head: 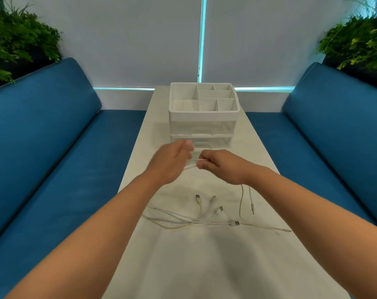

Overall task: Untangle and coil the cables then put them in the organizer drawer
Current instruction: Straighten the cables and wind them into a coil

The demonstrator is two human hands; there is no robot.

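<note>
White cable (190,166) is being coiled between both hands: right hand (223,166) pinches it, left hand (172,162) blurred, grip unclear. Next, finish coiling; the organizer drawer (201,139) at twelve o'clock needs opening.

A white cable (190,164) is held raised at the centre, in front of the organizer (203,113). The organizer (white divided tray on top, two clear drawers below, both seen shut) is placed at 12 o'clock. More white cables (196,219), loosely crossed with plugs fanned out, are spread flat at 6 o'clock.
</note>
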